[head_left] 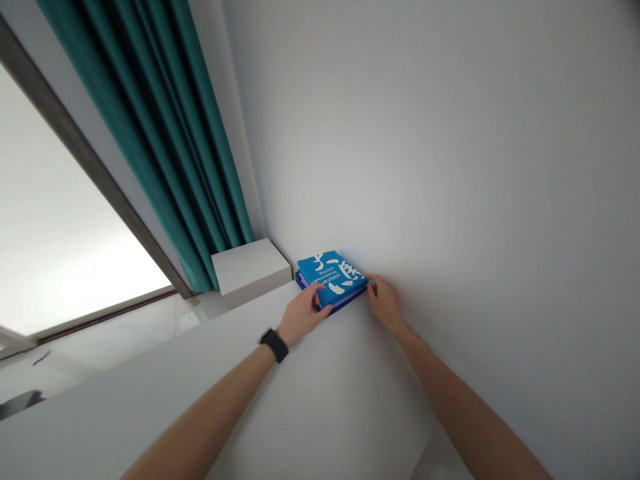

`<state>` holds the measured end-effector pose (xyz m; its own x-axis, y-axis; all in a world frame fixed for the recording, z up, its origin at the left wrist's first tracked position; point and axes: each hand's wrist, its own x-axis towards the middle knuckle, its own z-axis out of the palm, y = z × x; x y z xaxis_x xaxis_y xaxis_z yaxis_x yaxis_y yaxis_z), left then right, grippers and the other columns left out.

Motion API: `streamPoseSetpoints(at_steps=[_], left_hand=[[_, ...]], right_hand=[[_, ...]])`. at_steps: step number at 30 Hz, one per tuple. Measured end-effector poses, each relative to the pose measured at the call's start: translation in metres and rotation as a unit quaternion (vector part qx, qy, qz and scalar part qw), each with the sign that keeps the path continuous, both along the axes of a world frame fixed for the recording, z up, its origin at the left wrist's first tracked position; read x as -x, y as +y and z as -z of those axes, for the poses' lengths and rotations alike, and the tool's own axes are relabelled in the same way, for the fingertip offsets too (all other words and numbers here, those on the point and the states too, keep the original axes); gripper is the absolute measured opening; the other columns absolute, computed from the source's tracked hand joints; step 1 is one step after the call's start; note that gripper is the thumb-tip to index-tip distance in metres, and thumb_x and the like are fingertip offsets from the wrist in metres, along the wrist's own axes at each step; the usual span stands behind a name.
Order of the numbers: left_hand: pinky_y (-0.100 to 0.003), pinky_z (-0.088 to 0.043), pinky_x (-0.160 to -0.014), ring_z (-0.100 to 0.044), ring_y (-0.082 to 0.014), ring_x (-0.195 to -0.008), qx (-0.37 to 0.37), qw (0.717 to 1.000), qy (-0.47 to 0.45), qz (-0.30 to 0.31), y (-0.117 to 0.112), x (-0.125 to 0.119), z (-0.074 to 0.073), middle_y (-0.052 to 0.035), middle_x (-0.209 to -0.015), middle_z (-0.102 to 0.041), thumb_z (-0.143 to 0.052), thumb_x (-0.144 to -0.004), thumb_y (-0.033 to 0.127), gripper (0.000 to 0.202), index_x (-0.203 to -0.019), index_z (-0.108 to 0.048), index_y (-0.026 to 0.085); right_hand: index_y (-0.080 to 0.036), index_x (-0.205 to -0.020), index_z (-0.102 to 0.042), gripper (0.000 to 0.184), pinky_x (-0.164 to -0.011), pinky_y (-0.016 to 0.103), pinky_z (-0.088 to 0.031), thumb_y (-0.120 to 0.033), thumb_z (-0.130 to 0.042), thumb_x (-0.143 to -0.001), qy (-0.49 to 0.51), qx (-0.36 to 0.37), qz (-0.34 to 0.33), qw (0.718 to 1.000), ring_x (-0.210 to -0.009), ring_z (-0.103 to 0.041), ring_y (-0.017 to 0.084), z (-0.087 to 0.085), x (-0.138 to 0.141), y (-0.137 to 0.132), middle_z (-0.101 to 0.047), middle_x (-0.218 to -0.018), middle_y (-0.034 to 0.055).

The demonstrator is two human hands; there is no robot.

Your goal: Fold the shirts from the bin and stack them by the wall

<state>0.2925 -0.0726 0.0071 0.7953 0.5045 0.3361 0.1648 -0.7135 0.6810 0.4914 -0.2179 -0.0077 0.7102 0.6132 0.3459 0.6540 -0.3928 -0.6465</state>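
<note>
A folded blue cloth (327,275) with white lettering and shapes lies on top of darker blue and purple folded layers (345,301), at the far end of a white surface (320,380) against the wall. My left hand (305,312), with a dark watch (274,345) on its wrist, grips the near left edge, thumb in front and fingers over the top. At the right corner of the stack, my right hand (383,300) pinches the edge between thumb and fingers. The fingertips are partly hidden, and how many layers they hold cannot be made out.
A lower white box-shaped unit (253,267) stands beyond the surface's far edge. Green curtains (165,133) hang at the left beside a bright window (65,220). The white wall (450,147) runs close along the right. Pale floor (125,333) shows at lower left.
</note>
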Motion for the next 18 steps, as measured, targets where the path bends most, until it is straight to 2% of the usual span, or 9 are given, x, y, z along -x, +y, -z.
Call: streamPoseSetpoints(at_steps=[3,6,14,18], left_hand=[[-0.027,-0.041,-0.062,-0.057,-0.0165,-0.069,-0.016,0.999,0.031,-0.029,-0.009,-0.004,0.003,0.0019,-0.081,-0.06,-0.065,-0.079,0.036,0.037,-0.112,-0.055,0.024],[-0.027,-0.039,-0.062,-0.057,-0.0158,-0.068,-0.008,0.998,0.023,-0.054,-0.013,-0.009,0.009,0.0024,-0.079,-0.059,-0.061,-0.082,0.033,0.029,-0.11,-0.054,0.024],[-0.024,-0.039,-0.062,-0.053,-0.0136,-0.063,0.001,0.998,-0.021,-0.06,-0.021,-0.016,0.012,0.0041,-0.071,-0.055,-0.055,-0.087,0.029,0.008,-0.092,-0.055,0.023],[-0.024,-0.038,-0.061,-0.053,-0.0135,-0.062,0.019,0.998,-0.029,-0.056,-0.021,-0.019,0.014,0.0042,-0.067,-0.055,-0.053,-0.086,0.027,0.005,-0.084,-0.053,0.023]], right_hand=[[-0.019,-0.12,-0.061,0.034,-0.072,0.029,-0.045,-0.024,-0.044,-0.091,0.007,0.01,0.021,1.0,-0.074,-0.064,0.02,0.003,0.0,-0.001,-0.07,-0.084,0.005],[-0.019,-0.12,-0.061,0.033,-0.074,0.029,-0.046,-0.026,-0.044,-0.093,0.017,0.022,0.025,0.999,-0.076,-0.065,0.019,0.004,-0.001,0.003,-0.071,-0.084,0.0042],[-0.02,-0.097,-0.068,0.029,-0.064,0.025,-0.041,-0.027,-0.04,-0.095,0.008,0.052,0.053,0.997,-0.066,-0.062,0.017,0.004,-0.006,0.013,-0.068,-0.071,0.0018],[-0.02,-0.092,-0.067,0.025,-0.066,0.026,-0.038,-0.026,-0.043,-0.095,-0.01,0.065,0.079,0.995,-0.07,-0.061,0.018,0.008,-0.008,0.017,-0.069,-0.076,0.0038]])
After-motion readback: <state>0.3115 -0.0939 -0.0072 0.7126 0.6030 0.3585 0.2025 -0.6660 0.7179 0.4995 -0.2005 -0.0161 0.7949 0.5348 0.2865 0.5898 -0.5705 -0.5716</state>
